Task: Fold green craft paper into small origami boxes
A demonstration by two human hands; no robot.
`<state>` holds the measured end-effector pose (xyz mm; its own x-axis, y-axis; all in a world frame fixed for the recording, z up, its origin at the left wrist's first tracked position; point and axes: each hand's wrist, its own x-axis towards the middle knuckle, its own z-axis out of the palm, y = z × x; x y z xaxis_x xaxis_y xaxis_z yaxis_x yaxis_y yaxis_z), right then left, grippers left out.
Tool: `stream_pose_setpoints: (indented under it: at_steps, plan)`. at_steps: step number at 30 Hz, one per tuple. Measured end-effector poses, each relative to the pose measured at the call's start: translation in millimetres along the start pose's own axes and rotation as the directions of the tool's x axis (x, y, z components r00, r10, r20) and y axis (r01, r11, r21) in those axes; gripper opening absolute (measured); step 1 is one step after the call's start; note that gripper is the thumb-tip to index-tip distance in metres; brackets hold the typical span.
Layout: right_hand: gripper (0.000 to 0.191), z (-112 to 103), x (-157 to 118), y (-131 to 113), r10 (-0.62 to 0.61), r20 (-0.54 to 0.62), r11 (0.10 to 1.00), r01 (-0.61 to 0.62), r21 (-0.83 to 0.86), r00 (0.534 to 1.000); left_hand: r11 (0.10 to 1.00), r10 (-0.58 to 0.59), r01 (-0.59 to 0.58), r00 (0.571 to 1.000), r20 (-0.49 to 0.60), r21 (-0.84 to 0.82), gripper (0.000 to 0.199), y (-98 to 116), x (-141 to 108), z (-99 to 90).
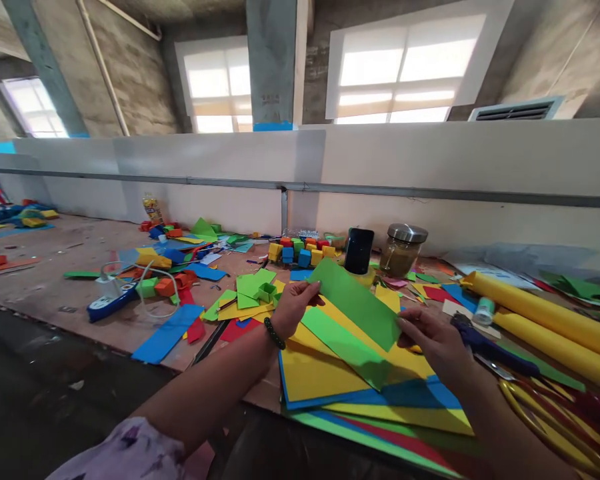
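Observation:
Between my two hands a green paper strip (357, 303) is held up, tilted down toward the right. My left hand (293, 308) pinches its left end between thumb and fingers; a dark bead bracelet circles that wrist. At the lower right corner, my right hand (433, 337) grips the strip the same way. Below lies another green strip (343, 343) on a stack of coloured sheets, with a yellow sheet (313, 373) on top and blue, red and green ones under it. A small open green paper box (267, 292) sits on scraps left of my left hand.
Small coloured paper cubes (305, 253), a phone (359, 251) propped upright and a lidded glass jar (404, 250) stand behind. Scissors (550, 420), a dark-blue-handled tool (500, 350) and yellow rolls (545, 317) lie right. A blue power strip (111, 303) with a white cable is left.

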<state>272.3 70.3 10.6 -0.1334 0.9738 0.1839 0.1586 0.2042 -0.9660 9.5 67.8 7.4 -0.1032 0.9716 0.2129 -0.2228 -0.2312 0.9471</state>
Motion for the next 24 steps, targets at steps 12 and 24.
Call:
stream_pose_setpoints:
  at_steps: [12, 24]
  plan:
    - [0.039, -1, -2, -2, -0.006, 0.07, 1.0, 0.008, -0.027, 0.998, 0.997, 0.038, -0.032, 0.996, -0.082, 0.074, 0.04, -1, 0, -12.1]
    - [0.035, -3, 1, 5, 0.013, 0.019, 0.998, -0.015, 0.068, 1.0, 0.966, -0.247, 0.256, 0.956, 0.159, -0.044, 0.06, -1, 0, -21.9]
